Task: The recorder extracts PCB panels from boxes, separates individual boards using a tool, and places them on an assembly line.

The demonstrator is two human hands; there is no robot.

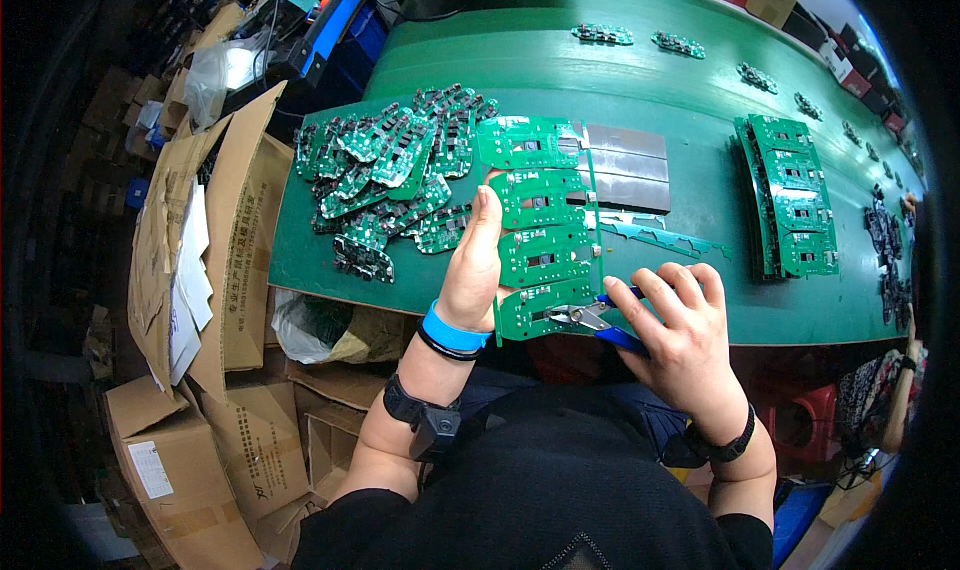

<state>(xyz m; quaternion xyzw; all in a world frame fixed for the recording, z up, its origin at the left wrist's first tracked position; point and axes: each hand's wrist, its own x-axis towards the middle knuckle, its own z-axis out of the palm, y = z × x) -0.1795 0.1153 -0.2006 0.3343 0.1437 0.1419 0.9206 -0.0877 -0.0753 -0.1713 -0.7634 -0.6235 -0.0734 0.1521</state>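
My left hand [473, 270] is closed on the left edge of a green circuit board panel [545, 245], made of several small boards joined in a column. The panel is held up over the table's near edge. In my right hand [680, 335] is a pair of blue-handled cutting pliers [588, 317], gripped by the handles. Their metal jaws lie against the lowest board of the panel; whether they are open or closed there I cannot tell. Behind the panel lie flat dark grey blocks [635, 160] and thin green offcut strips [665, 238].
Loose circuit boards [385, 160] are heaped at the left of the green table [690, 305]. A stack of board panels [805, 205] stands at the right. Small boards [680, 44] are spaced along the far side. Cardboard boxes [245, 270] crowd the left; another person's arm [902, 395] shows far right.
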